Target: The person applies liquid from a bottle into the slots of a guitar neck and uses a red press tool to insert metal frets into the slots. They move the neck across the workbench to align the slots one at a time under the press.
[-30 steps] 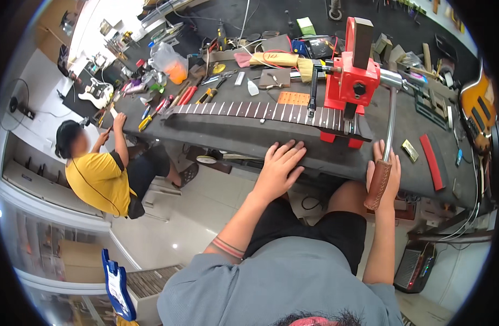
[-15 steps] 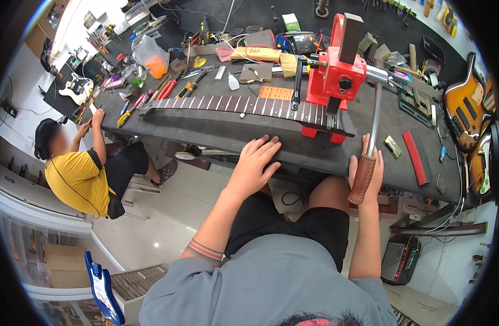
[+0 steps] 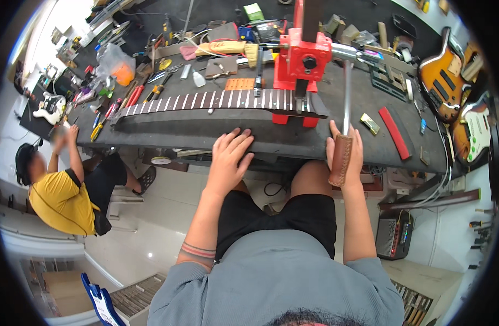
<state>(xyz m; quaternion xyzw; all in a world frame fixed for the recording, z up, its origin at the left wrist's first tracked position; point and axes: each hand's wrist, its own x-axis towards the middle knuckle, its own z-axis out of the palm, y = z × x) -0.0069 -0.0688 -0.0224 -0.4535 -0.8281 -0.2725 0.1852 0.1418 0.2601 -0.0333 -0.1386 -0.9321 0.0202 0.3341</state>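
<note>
My left hand rests at the front edge of the dark bench, palm down with fingers apart. A fretted guitar neck lies across the bench beyond it, its right end under a red arbor press. A leather-wrapped handle hangs from the press's metal lever in front of my right hand, partly hiding it; that hand's fingers are extended at the bench edge. An orange perforated plate and a small white bottle lie behind the neck.
Another person in yellow works at the bench's left end. Pliers, a red curved block and other tools crowd the top. Guitar bodies stand at the right; an amplifier is on the floor below, a blue guitar at lower left.
The view has shifted, so bench, press and neck appear further left and higher. My hands remain at the bench edge by the same objects.
</note>
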